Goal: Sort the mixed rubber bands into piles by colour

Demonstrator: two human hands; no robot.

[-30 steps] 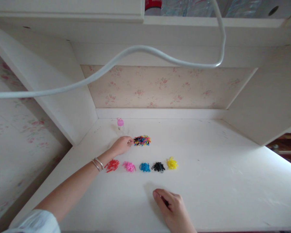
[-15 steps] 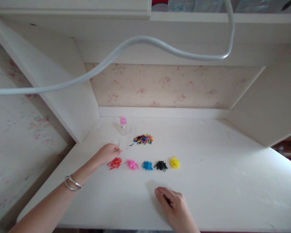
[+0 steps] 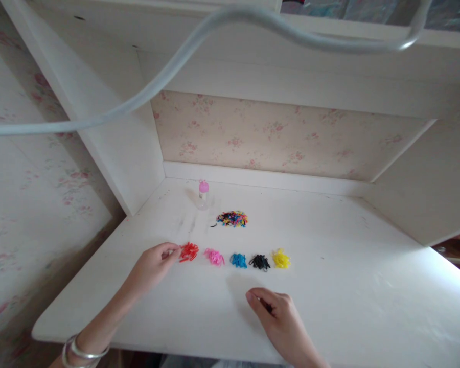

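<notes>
My left hand (image 3: 159,263) is pinched closed, its fingertips touching the left edge of a small pile of red rubber bands (image 3: 189,251); anything between the tips is too small to make out. To the right of that pile, in a row, lie pink rubber bands (image 3: 214,256), blue rubber bands (image 3: 238,260), black rubber bands (image 3: 260,262) and yellow rubber bands (image 3: 281,258). Nearer the front edge, my right hand (image 3: 281,319) rests with thumb and fingers closed together, and its inside is hidden. Behind the row sits a mixed-colour heap of rubber bands (image 3: 233,219).
A clear bottle with a pink cap (image 3: 203,194) stands upright at the back left of the white tabletop (image 3: 348,286). One dark band (image 3: 213,225) lies apart beside the mixed heap. A white cable (image 3: 145,92) crosses the view overhead, below the shelf.
My left hand has moved from above the red pile, where a red bit showed at its fingertips, down to the pile's left edge. The right hand stays about in place. The view has shifted slightly.
</notes>
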